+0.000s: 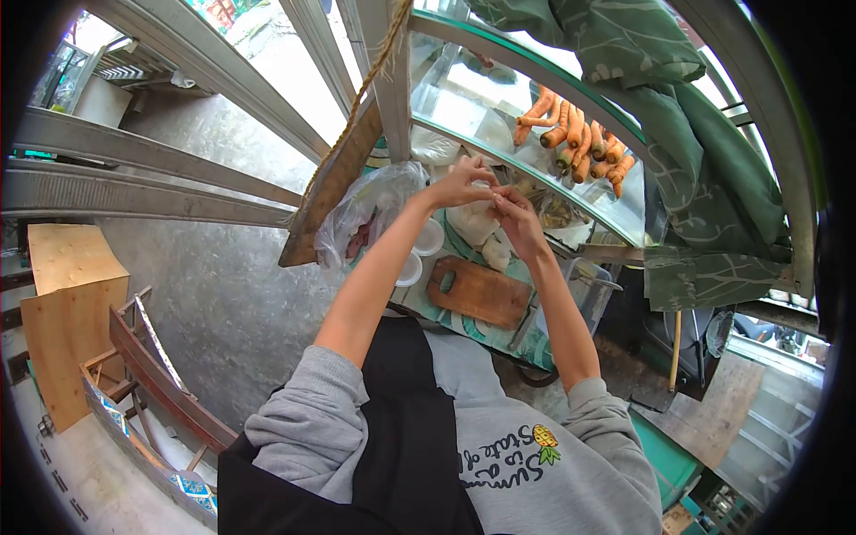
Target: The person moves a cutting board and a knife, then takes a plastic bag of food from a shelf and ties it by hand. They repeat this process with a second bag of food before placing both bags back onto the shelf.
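Note:
My left hand (465, 182) and my right hand (515, 214) meet above the far side of the small green-topped table. Fingers of both are pinched together, almost touching, and what they hold is too small to make out. Just beneath them lies a whitish plastic bag (473, 223) with pale contents. A clear plastic bag (392, 190) with something dark red inside sits left of my left forearm. Two white round containers, one nearer the edge (409, 270) and one behind it (430, 237), stand beside that forearm. Closer to my body rests a wooden cutting board (486, 294) with a handle slot.
Behind the table stands a glass display case (535, 165) with several carrots (580, 138) in it. Green patterned cloth (704, 169) hangs at right. Metal posts (223, 80) and a wooden plank (334, 187) border the left. A plywood box (76, 312) stands on the concrete floor.

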Demonstrator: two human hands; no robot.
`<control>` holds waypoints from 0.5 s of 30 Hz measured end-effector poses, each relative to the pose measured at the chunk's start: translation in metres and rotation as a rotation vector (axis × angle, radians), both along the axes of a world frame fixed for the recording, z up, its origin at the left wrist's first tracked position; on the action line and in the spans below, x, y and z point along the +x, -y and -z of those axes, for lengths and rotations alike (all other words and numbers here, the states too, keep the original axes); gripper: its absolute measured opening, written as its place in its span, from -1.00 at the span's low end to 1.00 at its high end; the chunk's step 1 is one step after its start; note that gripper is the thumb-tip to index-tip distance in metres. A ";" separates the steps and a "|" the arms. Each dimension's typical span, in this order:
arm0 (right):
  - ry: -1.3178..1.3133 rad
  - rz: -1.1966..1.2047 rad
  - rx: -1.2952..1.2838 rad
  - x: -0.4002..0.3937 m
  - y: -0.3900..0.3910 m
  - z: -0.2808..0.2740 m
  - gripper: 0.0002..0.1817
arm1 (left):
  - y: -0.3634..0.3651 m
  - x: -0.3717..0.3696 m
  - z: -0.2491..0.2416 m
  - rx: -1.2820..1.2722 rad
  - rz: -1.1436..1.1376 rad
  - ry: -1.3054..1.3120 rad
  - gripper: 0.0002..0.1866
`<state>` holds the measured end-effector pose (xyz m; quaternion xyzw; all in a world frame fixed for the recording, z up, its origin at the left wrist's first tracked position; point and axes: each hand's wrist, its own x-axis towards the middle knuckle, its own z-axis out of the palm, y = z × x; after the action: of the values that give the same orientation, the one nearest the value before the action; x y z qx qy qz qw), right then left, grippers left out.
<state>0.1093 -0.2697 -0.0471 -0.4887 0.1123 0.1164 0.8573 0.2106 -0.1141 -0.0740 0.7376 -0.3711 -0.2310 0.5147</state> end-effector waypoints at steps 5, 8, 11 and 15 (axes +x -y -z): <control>-0.010 -0.021 0.101 0.001 0.011 0.001 -0.91 | 0.008 -0.008 0.009 -0.075 -0.066 0.009 -0.71; -0.050 -0.104 -0.039 0.003 0.023 -0.013 -0.89 | 0.005 -0.011 0.000 0.003 -0.108 0.132 -0.74; -0.020 -0.237 -0.366 0.007 0.025 -0.032 -0.84 | -0.007 -0.016 -0.012 0.028 -0.168 0.247 -0.76; 0.065 -0.358 -0.659 0.015 0.031 -0.030 -0.78 | -0.011 -0.027 -0.020 -0.012 -0.227 0.255 -0.76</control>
<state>0.1242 -0.3002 -0.0168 -0.7538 0.0292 0.2066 0.6230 0.1839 -0.1031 -0.0540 0.7951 -0.3492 -0.0736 0.4905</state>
